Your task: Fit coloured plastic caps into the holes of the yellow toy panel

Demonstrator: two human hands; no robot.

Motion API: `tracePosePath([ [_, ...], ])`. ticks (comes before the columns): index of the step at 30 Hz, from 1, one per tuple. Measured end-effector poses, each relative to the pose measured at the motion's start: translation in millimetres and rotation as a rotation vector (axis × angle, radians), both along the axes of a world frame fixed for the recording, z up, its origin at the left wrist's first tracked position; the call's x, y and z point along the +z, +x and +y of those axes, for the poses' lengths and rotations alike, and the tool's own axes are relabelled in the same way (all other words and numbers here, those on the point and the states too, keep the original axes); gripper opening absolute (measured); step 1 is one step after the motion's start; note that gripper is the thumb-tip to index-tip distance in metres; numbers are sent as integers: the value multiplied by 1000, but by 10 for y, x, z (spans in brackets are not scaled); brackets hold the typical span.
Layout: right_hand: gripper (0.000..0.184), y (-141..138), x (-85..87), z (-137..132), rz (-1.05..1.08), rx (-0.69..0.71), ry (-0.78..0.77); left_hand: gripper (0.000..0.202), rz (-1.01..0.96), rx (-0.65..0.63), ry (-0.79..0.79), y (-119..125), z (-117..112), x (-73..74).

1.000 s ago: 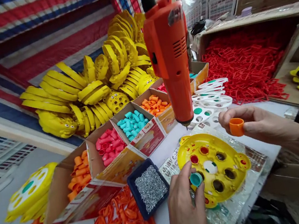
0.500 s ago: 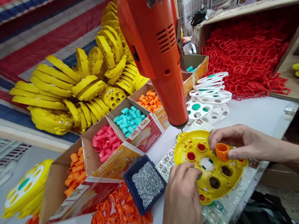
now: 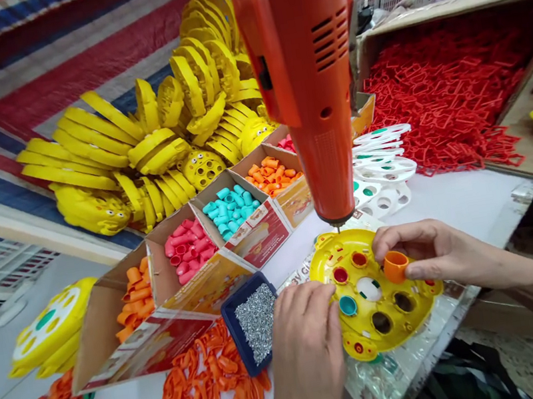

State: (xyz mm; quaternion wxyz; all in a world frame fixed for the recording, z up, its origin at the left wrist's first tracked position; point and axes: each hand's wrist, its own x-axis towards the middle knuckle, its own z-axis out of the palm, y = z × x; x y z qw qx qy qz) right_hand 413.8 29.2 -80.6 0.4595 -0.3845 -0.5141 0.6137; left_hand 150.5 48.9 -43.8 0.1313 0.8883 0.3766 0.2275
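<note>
**Three cups in, one in hand, two holes bare**

So the heap of yellow parts (image 3: 151, 143) at the back is the biggest thing going, then the white surface (image 3: 462, 192) in front. Next down is the long divided cardboard box (image 3: 264, 247), with orange, pink and teal pieces sorted by section. An orange power driver (image 3: 315, 104) hangs tip down by the far edge of the yellow shell (image 3: 391, 308), which lies flat on the near part of the surface, between the person's hands.

The left hand (image 3: 305, 335) has its fingers loosely bent at the shell's near-left rim; its underside is hidden, so can't tell if it's gripping anything. The right hand (image 3: 437, 253) pinches an orange cup (image 3: 396, 266) between thumb and fingers, right over the shell.

Progress? Roughly halfway on the cups, I'd say. A teal cup (image 3: 348, 306), a red cup (image 3: 340, 275) and a second orange one (image 3: 358, 260) sit in their holes, while two dark holes have nothing in them. Smallest of all, the loose screws (image 3: 257, 325) fill a tray beside the left hand.
</note>
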Motion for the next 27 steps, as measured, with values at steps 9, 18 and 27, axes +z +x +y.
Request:
tracePosePath([
  [9,21,23,-9,-5,-39,-13,57,30,55,8,-135,94,-95,-128],
  [18,18,-319,174,-106,-361,-14,305,55,-340,247,-329,262,-381,-268],
  [27,33,-396,243,-168,-491,97,422,48,-497,214,-561,181,-418,-292],
])
